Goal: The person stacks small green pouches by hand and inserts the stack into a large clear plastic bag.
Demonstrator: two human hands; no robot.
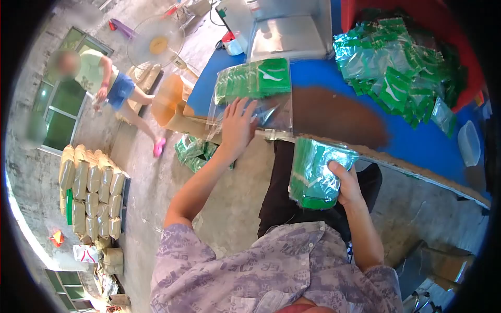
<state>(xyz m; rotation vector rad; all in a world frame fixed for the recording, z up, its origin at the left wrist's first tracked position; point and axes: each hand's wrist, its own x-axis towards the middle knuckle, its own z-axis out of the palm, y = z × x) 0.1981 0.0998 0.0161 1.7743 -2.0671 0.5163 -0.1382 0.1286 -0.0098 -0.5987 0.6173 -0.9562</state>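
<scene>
My right hand [348, 183] grips a thick stack of green-and-silver plastic packets [313, 175] over my lap, thumb across the front. At the table's edge, my left hand [239, 124] rests with fingers spread on a clear plastic bag [276, 112]. Inside or under that clear plastic lies an overlapping row of green packets [242, 81], just beyond my fingertips; which of the two I cannot tell. A large heap of similar green packets [404, 73] spills out of a red container [365, 9] at the right.
The blue table [339, 78] has a worn brown edge. A metal tray-like box [287, 39] stands at its back. Left of the table are a fan [156, 44], a cardboard box [169, 99] and a walking person [104, 78]. Brown sacks [91, 193] are stacked farther off.
</scene>
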